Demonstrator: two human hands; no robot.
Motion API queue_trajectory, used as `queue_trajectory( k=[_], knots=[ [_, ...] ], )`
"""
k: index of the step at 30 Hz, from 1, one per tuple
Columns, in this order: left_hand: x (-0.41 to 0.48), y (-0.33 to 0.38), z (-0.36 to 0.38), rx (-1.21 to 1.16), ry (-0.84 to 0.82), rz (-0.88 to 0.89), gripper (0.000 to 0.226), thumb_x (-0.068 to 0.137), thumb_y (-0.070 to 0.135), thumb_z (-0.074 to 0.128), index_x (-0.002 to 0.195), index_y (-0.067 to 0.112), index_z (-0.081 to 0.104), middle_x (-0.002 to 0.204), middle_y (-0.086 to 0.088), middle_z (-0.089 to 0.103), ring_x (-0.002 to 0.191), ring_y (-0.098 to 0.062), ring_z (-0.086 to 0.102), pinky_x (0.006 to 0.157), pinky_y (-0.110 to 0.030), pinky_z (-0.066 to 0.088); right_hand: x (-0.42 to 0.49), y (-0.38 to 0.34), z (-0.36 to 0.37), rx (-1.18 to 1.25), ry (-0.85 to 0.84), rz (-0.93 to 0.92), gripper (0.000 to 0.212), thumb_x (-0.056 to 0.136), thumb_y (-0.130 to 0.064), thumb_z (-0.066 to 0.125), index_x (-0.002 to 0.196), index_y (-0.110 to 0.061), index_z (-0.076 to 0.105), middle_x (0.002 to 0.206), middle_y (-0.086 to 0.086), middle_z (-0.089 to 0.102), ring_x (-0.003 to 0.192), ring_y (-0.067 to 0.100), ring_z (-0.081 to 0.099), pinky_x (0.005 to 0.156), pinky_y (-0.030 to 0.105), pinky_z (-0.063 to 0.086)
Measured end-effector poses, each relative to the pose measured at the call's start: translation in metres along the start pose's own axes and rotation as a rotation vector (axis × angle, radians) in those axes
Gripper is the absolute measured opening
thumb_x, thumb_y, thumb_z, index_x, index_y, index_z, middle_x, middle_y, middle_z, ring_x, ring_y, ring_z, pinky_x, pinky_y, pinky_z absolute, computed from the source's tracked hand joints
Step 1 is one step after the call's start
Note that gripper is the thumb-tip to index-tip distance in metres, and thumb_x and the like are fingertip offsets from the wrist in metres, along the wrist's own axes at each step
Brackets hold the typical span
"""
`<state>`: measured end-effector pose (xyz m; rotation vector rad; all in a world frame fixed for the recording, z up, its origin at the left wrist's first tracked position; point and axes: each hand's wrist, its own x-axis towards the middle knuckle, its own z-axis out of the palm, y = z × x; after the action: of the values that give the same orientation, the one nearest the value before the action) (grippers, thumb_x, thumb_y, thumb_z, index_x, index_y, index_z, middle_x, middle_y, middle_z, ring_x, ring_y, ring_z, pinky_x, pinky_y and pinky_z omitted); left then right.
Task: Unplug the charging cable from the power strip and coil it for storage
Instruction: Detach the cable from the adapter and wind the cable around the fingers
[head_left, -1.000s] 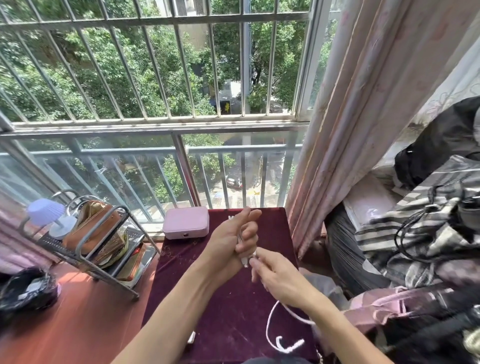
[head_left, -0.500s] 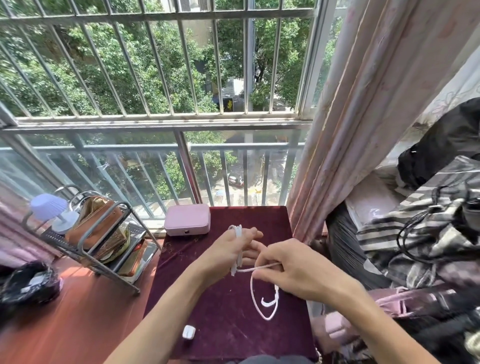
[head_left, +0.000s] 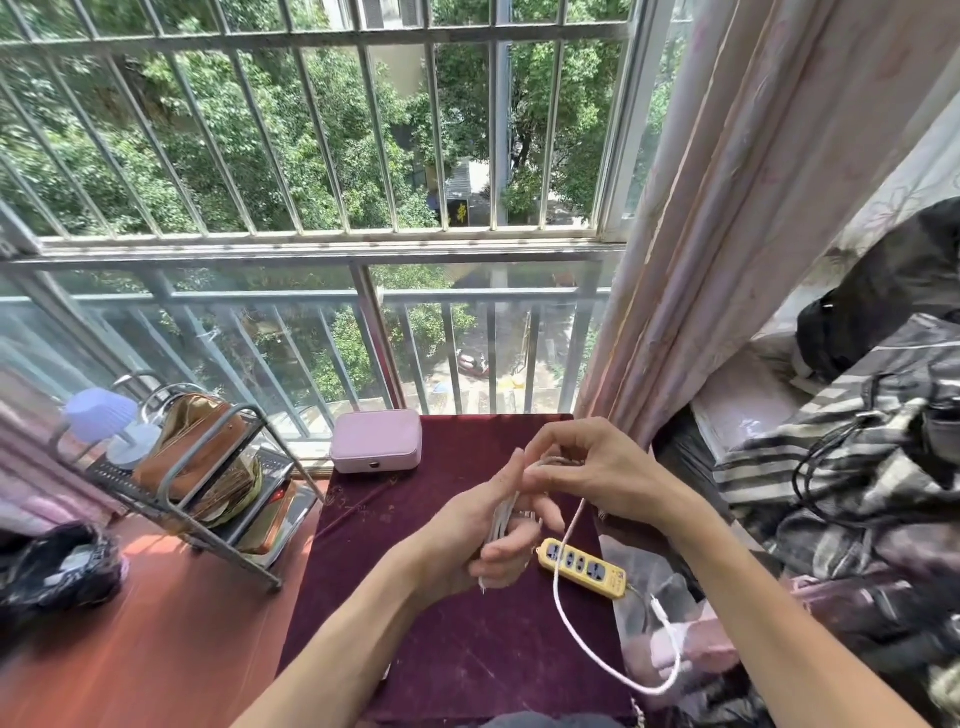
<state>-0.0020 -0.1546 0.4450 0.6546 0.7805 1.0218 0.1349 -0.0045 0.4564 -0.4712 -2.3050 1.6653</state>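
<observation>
Your left hand (head_left: 493, 535), just below the middle of the frame, is held upright with its fingers partly closed around several loops of the white charging cable (head_left: 563, 618), and the bundle runs down across the palm. Your right hand (head_left: 587, 467), just above and to the right of it, pinches the running strand at the top of the bundle, thumb and fingertips closed on the cord.

From that pinch the loose tail drops past the yellow power strip (head_left: 582, 566), which lies on the maroon-covered counter (head_left: 467, 649) right of centre, then sweeps in a wide curve toward the lower right of the frame and turns back up to a small white connector near the strip's right end. None of the strip's visible sockets holds a plug, so the unplugging looks finished and you are partway through the coiling.

The next move calls for carrying the pinched strand around the left hand again, keeping each loop the same size as those already gathered. Feed the slack evenly; the tail hangs over the counter's right edge, near the clutter of cloth there, and may snag as it is drawn in. Keep the left fingers firm enough that the stacked loops do not slip off.
</observation>
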Motion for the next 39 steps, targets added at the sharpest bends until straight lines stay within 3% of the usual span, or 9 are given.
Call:
queue_trajectory(
  k=[8, 12, 17, 20, 22, 26, 31, 34, 39],
  knots=[
    [-0.003, 0.007, 0.007, -0.221, -0.094, 0.089, 0.039, 0.105, 0.032, 0.047, 0.101, -0.001, 0.068, 0.038, 0.01, 0.042, 0.028, -0.006, 0.021, 0.034, -0.022, 0.017, -0.003, 0.007, 0.01, 0.273, 0.086, 0.002, 0.033, 0.091, -0.053, 0.074, 0.102, -0.023, 0.081, 0.094, 0.032, 0.071, 0.081, 0.029, 0.06, 0.078, 0.036, 0.049],
    [0.004, 0.011, 0.009, -0.35, -0.032, 0.169, 0.045, 0.104, 0.037, 0.043, 0.101, 0.002, 0.07, 0.041, 0.008, 0.045, 0.031, -0.007, 0.018, 0.038, -0.024, 0.014, -0.005, 0.026, 0.025, 0.362, 0.185, 0.084, 0.027, 0.101, -0.036, 0.06, 0.113, -0.023, 0.08, 0.107, 0.048, 0.062, 0.089, 0.065, 0.055, 0.086, 0.044, 0.046],
    [0.014, 0.017, 0.006, -0.469, 0.155, 0.284, 0.037, 0.103, 0.026, 0.042, 0.103, -0.001, 0.067, 0.047, 0.002, 0.043, 0.034, -0.008, 0.023, 0.036, -0.021, 0.025, -0.007, 0.053, 0.064, 0.315, 0.259, 0.154, 0.032, 0.115, -0.02, 0.045, 0.105, -0.025, 0.075, 0.058, 0.005, 0.051, 0.05, 0.015, 0.04, 0.048, 0.031, 0.035],
    [0.02, 0.017, 0.002, -0.46, 0.263, 0.301, 0.032, 0.101, 0.025, 0.043, 0.105, 0.001, 0.065, 0.05, 0.003, 0.04, 0.033, -0.006, 0.03, 0.04, -0.022, 0.021, -0.012, 0.059, 0.078, 0.087, 0.234, 0.198, 0.031, 0.111, -0.018, 0.041, 0.093, -0.018, 0.066, 0.07, 0.013, 0.061, 0.062, 0.021, 0.048, 0.059, 0.053, 0.043],
    [0.024, 0.016, -0.003, -0.452, 0.318, 0.304, 0.032, 0.103, 0.026, 0.042, 0.107, 0.003, 0.064, 0.051, 0.003, 0.04, 0.034, -0.005, 0.033, 0.042, -0.022, 0.02, -0.019, 0.055, 0.082, -0.12, 0.178, 0.22, 0.028, 0.103, -0.035, 0.042, 0.079, -0.03, 0.057, 0.065, -0.008, 0.06, 0.057, 0.004, 0.047, 0.06, 0.047, 0.045],
    [0.029, 0.012, -0.014, -0.382, 0.461, 0.276, 0.034, 0.106, 0.031, 0.042, 0.112, 0.004, 0.062, 0.053, 0.004, 0.043, 0.035, -0.005, 0.033, 0.043, -0.02, 0.025, -0.032, 0.046, 0.085, -0.348, 0.067, 0.202, 0.024, 0.107, -0.034, 0.052, 0.084, -0.04, 0.055, 0.059, -0.018, 0.056, 0.051, 0.005, 0.043, 0.056, 0.026, 0.035],
    [0.03, 0.007, -0.027, -0.212, 0.621, 0.202, 0.023, 0.103, 0.018, 0.046, 0.115, 0.002, 0.058, 0.056, -0.001, 0.049, 0.039, -0.009, 0.038, 0.041, -0.021, 0.034, -0.043, 0.022, 0.072, -0.591, 0.016, 0.187, 0.027, 0.105, -0.045, 0.055, 0.101, -0.023, 0.07, 0.074, -0.01, 0.064, 0.072, 0.011, 0.056, 0.074, 0.037, 0.048],
    [0.028, 0.004, -0.028, -0.106, 0.617, 0.129, 0.012, 0.099, 0.012, 0.052, 0.102, 0.003, 0.06, 0.058, -0.006, 0.058, 0.045, -0.015, 0.05, 0.049, -0.024, 0.043, -0.045, 0.004, 0.059, -0.663, 0.002, 0.155, 0.029, 0.101, -0.049, 0.059, 0.104, -0.026, 0.076, 0.09, -0.007, 0.077, 0.085, 0.012, 0.068, 0.08, 0.036, 0.053],
    [0.017, -0.002, -0.022, 0.254, 0.413, 0.011, 0.023, 0.092, 0.019, 0.057, 0.09, -0.001, 0.068, 0.07, -0.016, 0.064, 0.057, -0.02, 0.059, 0.057, -0.026, 0.05, -0.045, -0.022, 0.029, -0.62, -0.034, 0.076, 0.028, 0.09, -0.06, 0.068, 0.093, -0.034, 0.078, 0.079, -0.012, 0.073, 0.072, 0.006, 0.063, 0.068, 0.024, 0.05]
  ],
)
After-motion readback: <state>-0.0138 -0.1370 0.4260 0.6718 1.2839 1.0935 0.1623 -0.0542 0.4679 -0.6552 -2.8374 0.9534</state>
